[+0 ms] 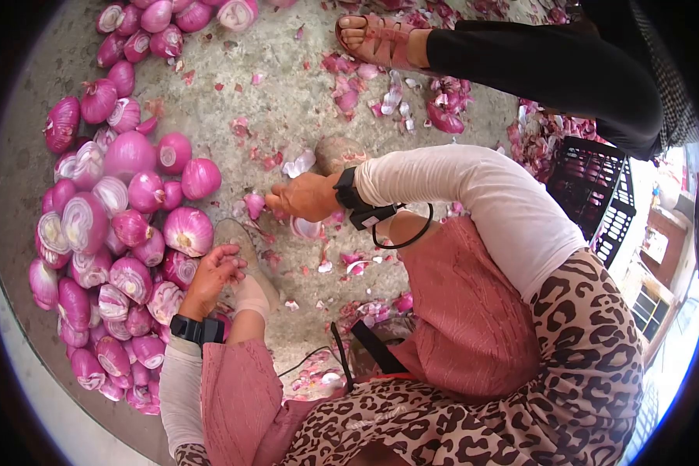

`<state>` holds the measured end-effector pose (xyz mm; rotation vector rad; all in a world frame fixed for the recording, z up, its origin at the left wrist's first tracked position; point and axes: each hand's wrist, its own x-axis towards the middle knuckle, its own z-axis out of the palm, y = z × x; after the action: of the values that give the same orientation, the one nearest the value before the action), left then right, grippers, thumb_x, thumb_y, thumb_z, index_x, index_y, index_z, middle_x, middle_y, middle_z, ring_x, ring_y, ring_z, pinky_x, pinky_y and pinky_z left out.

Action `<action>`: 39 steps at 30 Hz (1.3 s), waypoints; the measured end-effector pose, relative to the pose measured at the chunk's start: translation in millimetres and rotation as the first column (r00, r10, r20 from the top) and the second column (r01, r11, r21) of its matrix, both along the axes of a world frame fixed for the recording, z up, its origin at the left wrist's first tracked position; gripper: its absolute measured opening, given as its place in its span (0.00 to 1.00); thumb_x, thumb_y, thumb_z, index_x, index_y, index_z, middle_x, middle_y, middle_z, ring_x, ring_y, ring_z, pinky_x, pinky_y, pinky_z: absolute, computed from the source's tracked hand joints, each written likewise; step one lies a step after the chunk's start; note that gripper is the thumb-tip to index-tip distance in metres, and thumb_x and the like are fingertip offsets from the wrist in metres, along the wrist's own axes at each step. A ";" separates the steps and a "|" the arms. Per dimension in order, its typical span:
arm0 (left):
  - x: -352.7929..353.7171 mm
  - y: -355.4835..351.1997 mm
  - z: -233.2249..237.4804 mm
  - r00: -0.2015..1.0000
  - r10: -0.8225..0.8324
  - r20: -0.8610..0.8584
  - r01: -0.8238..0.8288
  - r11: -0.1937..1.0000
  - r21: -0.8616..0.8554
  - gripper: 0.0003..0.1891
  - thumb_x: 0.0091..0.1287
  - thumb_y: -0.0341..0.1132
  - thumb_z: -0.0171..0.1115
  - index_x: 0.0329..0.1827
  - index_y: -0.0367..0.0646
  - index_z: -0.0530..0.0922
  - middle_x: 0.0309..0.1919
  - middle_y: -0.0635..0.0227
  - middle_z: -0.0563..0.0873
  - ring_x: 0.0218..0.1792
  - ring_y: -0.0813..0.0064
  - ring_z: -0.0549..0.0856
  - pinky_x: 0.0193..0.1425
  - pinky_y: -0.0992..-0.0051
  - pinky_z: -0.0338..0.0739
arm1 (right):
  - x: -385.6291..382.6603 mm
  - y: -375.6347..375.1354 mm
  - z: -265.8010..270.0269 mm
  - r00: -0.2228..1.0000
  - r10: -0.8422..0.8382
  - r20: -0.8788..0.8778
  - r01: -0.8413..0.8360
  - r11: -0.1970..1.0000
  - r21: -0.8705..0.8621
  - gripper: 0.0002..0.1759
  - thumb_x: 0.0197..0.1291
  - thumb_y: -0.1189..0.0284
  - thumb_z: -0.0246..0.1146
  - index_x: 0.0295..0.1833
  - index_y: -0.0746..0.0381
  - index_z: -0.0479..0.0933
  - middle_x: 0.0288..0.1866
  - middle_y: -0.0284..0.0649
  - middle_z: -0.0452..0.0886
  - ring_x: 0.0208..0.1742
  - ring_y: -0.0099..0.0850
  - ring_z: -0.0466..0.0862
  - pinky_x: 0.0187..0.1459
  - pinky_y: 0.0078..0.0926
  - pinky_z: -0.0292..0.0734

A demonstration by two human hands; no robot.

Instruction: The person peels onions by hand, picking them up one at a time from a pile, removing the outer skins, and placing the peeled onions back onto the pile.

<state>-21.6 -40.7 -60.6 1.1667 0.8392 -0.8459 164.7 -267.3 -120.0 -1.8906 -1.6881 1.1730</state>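
My left hand [214,278] is beside the heap of peeled red onions [132,283], over the shoe on my left foot. Its fingers are loosely curled and apart, with nothing visible in them. A large red onion [188,231] lies just past its fingertips. My right hand [307,196] hovers over the floor between my feet, its fingers bent together and pointing at the heap. I cannot tell what, if anything, they hold. Right by those fingertips is a small pink onion piece [254,205]. Black straps with small devices sit on both my wrists.
Onion skins [348,97] litter the concrete floor [233,93]. Another person's sandalled foot [380,43] and dark trouser leg reach in at the top right. A black plastic crate [586,182] stands at the right. A cable [412,241] loops from my right wrist.
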 end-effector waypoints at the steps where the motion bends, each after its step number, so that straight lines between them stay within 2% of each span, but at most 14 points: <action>1: 0.0 -0.1 0.0 1.000 0.001 0.004 -0.001 1.000 0.001 0.18 0.66 0.29 0.55 0.58 0.36 0.70 0.40 0.64 0.83 0.32 0.80 0.81 0.36 0.80 0.74 | 0.4 0.0 -0.6 1.000 -0.003 -0.020 0.003 1.000 0.009 0.16 0.56 0.73 0.55 0.51 0.62 0.65 0.43 0.52 0.75 0.42 0.52 0.81 0.38 0.46 0.77; 8: -2.2 1.9 -3.9 1.000 -0.021 0.004 0.021 1.000 0.009 0.16 0.67 0.29 0.54 0.58 0.40 0.71 0.39 0.67 0.83 0.32 0.79 0.82 0.37 0.80 0.75 | 11.1 4.4 20.0 0.996 0.073 -0.048 -0.074 0.997 -0.021 0.20 0.53 0.73 0.55 0.54 0.59 0.66 0.44 0.49 0.79 0.44 0.52 0.81 0.41 0.46 0.77; 11: -1.4 1.3 -3.6 1.000 -0.016 0.007 0.016 1.000 0.005 0.16 0.67 0.29 0.54 0.58 0.40 0.71 0.38 0.67 0.83 0.31 0.79 0.82 0.37 0.80 0.74 | 42.7 -2.7 43.1 0.995 -0.044 -0.086 0.050 0.996 0.069 0.26 0.51 0.75 0.60 0.58 0.59 0.65 0.45 0.49 0.78 0.44 0.50 0.81 0.42 0.43 0.77; 13: -2.4 1.3 -3.6 1.000 -0.015 0.007 0.015 1.000 0.008 0.16 0.67 0.29 0.54 0.58 0.40 0.71 0.38 0.67 0.83 0.31 0.79 0.82 0.37 0.80 0.74 | 67.9 -17.1 53.3 0.940 -0.289 -0.183 0.324 0.924 0.204 0.28 0.49 0.76 0.63 0.58 0.59 0.66 0.46 0.49 0.77 0.48 0.47 0.81 0.47 0.40 0.77; 20: -4.0 2.0 -4.0 1.000 -0.001 0.012 0.000 1.000 0.005 0.15 0.67 0.29 0.54 0.57 0.40 0.71 0.38 0.66 0.84 0.31 0.79 0.82 0.36 0.81 0.74 | 129.1 -126.0 69.5 0.726 -0.664 0.178 0.645 0.748 0.159 0.34 0.46 0.77 0.67 0.61 0.63 0.64 0.51 0.51 0.77 0.52 0.47 0.79 0.52 0.38 0.75; 25: -2.7 2.2 -4.0 1.000 0.007 0.002 -0.007 1.000 0.006 0.15 0.67 0.29 0.53 0.57 0.40 0.72 0.38 0.67 0.84 0.31 0.79 0.82 0.36 0.81 0.74 | 133.8 -242.1 31.5 0.602 -0.613 0.512 0.717 0.697 -0.010 0.32 0.49 0.75 0.63 0.63 0.58 0.65 0.50 0.49 0.78 0.51 0.46 0.79 0.52 0.39 0.75; 27: -3.4 2.9 -4.3 1.000 0.020 0.003 -0.020 1.000 -0.006 0.17 0.67 0.29 0.54 0.58 0.37 0.70 0.39 0.63 0.84 0.32 0.78 0.82 0.36 0.80 0.75 | 146.8 -316.3 4.7 0.548 -0.537 0.642 0.595 0.789 0.152 0.32 0.50 0.75 0.61 0.64 0.57 0.65 0.49 0.49 0.78 0.49 0.46 0.80 0.51 0.40 0.76; 28: -3.8 2.6 -3.6 1.000 0.016 0.000 -0.016 1.000 -0.008 0.17 0.67 0.29 0.54 0.58 0.37 0.70 0.39 0.63 0.84 0.32 0.78 0.82 0.36 0.80 0.75 | 150.4 -353.7 -4.3 0.467 -0.401 0.788 0.676 0.736 -0.026 0.32 0.51 0.76 0.58 0.66 0.57 0.64 0.49 0.52 0.78 0.50 0.47 0.80 0.52 0.39 0.76; 29: -3.2 1.9 -3.2 1.000 0.014 -0.003 -0.014 1.000 0.006 0.17 0.67 0.29 0.53 0.59 0.37 0.70 0.39 0.63 0.84 0.32 0.78 0.82 0.36 0.80 0.75 | 154.0 -376.6 7.3 0.448 -0.483 0.753 0.809 0.576 -0.112 0.28 0.52 0.76 0.56 0.62 0.58 0.66 0.45 0.54 0.80 0.46 0.51 0.81 0.48 0.44 0.78; 30: -2.1 1.3 -3.2 1.000 0.011 -0.006 -0.010 1.000 0.019 0.17 0.67 0.29 0.53 0.59 0.37 0.70 0.39 0.64 0.84 0.32 0.78 0.82 0.36 0.80 0.75 | 157.8 -394.1 17.4 0.431 -0.397 0.810 0.861 0.450 -0.237 0.22 0.52 0.76 0.55 0.56 0.59 0.70 0.41 0.56 0.81 0.42 0.54 0.82 0.44 0.49 0.78; 31: -0.9 0.8 -2.2 1.000 0.002 -0.008 -0.002 1.000 0.013 0.17 0.67 0.29 0.53 0.59 0.37 0.70 0.39 0.64 0.84 0.32 0.78 0.82 0.36 0.80 0.75 | 163.6 -429.0 6.8 0.404 -0.428 0.808 0.874 0.443 -0.202 0.16 0.51 0.76 0.56 0.49 0.61 0.71 0.38 0.55 0.81 0.40 0.56 0.83 0.41 0.52 0.78; 34: -1.0 -1.2 -1.6 1.000 0.011 -0.030 -0.011 1.000 0.015 0.15 0.68 0.28 0.52 0.57 0.38 0.71 0.38 0.65 0.83 0.31 0.79 0.82 0.36 0.80 0.75 | 160.0 -445.1 27.8 0.323 -0.479 0.816 0.871 0.489 -0.059 0.14 0.45 0.78 0.60 0.42 0.64 0.76 0.34 0.52 0.81 0.39 0.53 0.83 0.41 0.49 0.79; 38: -2.2 0.8 -6.6 0.999 0.018 -0.036 -0.018 1.000 0.016 0.15 0.69 0.28 0.52 0.57 0.39 0.70 0.38 0.64 0.83 0.31 0.79 0.81 0.36 0.80 0.75 | 161.7 -443.1 22.5 0.341 -0.409 0.846 0.853 0.513 -0.096 0.10 0.42 0.76 0.65 0.35 0.64 0.80 0.32 0.48 0.82 0.38 0.48 0.83 0.38 0.42 0.81; 39: -2.4 0.5 -6.7 0.999 0.026 -0.038 -0.025 0.999 0.021 0.14 0.69 0.28 0.52 0.57 0.39 0.70 0.38 0.64 0.83 0.31 0.79 0.81 0.35 0.81 0.75 | 164.2 -443.0 19.3 0.470 -0.157 0.869 0.658 0.718 -0.226 0.09 0.41 0.74 0.66 0.32 0.63 0.81 0.32 0.46 0.83 0.38 0.45 0.84 0.38 0.40 0.81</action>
<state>-24.1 -40.3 -67.3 1.1581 0.8945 -0.8426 329.0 -710.3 -100.7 -3.3676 -1.0108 0.5759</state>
